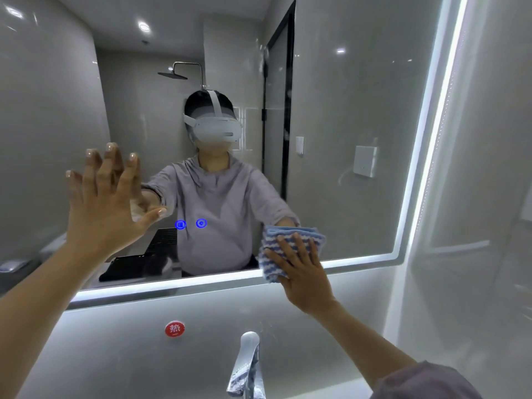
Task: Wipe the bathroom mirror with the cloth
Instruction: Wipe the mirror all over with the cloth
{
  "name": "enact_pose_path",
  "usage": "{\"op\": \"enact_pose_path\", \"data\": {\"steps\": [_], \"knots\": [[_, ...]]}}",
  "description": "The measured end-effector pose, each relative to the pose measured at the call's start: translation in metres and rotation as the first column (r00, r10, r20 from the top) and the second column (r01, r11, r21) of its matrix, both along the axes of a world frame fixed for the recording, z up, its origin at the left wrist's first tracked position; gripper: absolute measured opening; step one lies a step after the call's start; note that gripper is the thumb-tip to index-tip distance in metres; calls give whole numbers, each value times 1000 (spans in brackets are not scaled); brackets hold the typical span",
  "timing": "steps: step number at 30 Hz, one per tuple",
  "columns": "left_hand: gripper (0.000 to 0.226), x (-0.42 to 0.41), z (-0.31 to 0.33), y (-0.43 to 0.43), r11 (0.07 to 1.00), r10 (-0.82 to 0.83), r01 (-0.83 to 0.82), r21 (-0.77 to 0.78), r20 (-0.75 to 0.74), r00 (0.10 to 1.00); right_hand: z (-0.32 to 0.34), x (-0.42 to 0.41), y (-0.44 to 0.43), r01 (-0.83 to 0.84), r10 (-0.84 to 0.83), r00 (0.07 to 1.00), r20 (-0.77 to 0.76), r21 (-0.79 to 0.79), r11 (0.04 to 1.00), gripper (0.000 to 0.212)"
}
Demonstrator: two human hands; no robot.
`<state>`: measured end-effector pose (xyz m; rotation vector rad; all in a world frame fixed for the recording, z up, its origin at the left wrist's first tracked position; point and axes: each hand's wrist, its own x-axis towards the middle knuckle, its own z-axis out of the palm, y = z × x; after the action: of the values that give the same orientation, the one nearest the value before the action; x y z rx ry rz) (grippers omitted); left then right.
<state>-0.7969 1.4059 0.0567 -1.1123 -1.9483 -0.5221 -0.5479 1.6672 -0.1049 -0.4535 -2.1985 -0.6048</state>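
The bathroom mirror (345,116) fills most of the head view, framed by a lit white strip along its bottom and right edges. My right hand (302,272) presses a folded blue-and-white striped cloth (276,243) flat against the glass at the mirror's lower edge, right of centre. My left hand (106,203) is spread wide with fingers apart, its palm against the glass at the left, holding nothing. The mirror shows a person in a grey top wearing a white headset.
A chrome faucet (247,367) rises at the bottom centre, below the mirror. A round red sticker (174,329) sits on the grey wall panel under the mirror. Two small blue touch icons (191,224) glow on the glass. A tiled wall (489,197) stands at the right.
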Motion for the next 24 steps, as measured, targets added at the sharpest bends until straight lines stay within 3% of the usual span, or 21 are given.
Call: {"op": "enact_pose_path", "data": {"steps": [6,11,17,24], "knots": [[108,-2,1,1,999,28,-28,-22,-1,1000,-7,63,54,118,-120,991,-56,-37,992,72],[108,-1,2,1,999,32,-32,-40,7,999,-6,81,59,188,-220,969,-110,-243,952,62],[111,4,3,1,999,25,-24,-46,23,999,-6,56,36,135,-207,962,-177,-354,926,56],[109,4,3,0,999,16,-16,-47,11,1000,29,-20,-19,-34,8,985,-174,-147,989,62]]}}
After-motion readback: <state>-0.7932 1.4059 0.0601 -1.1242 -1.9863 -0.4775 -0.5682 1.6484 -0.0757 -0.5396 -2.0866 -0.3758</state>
